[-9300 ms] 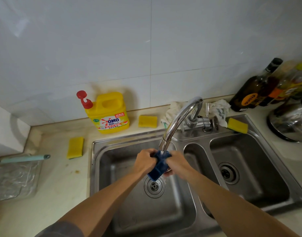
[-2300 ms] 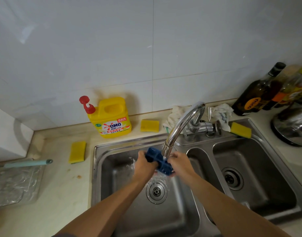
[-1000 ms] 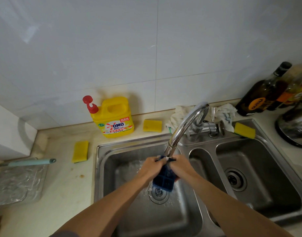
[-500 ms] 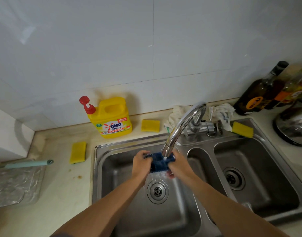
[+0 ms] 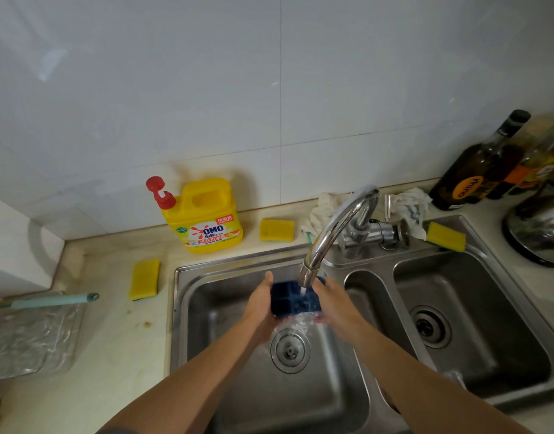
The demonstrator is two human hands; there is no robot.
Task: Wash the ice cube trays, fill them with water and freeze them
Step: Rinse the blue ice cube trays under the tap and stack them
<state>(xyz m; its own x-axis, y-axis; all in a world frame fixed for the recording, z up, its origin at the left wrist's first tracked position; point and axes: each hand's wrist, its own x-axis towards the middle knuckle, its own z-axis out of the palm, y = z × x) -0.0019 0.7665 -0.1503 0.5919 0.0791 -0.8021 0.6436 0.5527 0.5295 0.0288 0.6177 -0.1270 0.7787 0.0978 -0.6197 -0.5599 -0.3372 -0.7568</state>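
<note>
A small dark blue ice cube tray [image 5: 292, 299] is held open side up under the chrome tap [image 5: 335, 233], over the left sink basin [image 5: 225, 386]. Water runs from the spout into its cells and spills off the near edge toward the drain [image 5: 290, 349]. My left hand [image 5: 259, 303] grips the tray's left side. On the opposite side, my right hand [image 5: 330, 300] clasps the tray. The tray's far right corner is hidden behind the spout.
A yellow detergent jug [image 5: 206, 216] stands at the wall. Yellow sponges lie on the counter [image 5: 144, 278], behind the sink [image 5: 276, 230] and on its rim [image 5: 445, 236]. The right basin [image 5: 476, 333], dark bottles [image 5: 476, 170], a steel pot [image 5: 542, 230] and a clear tray [image 5: 28, 336] surround the sink.
The tray hung upright a second ago; it has been turned flat with its cells facing up under the stream. Both hands stayed on it.
</note>
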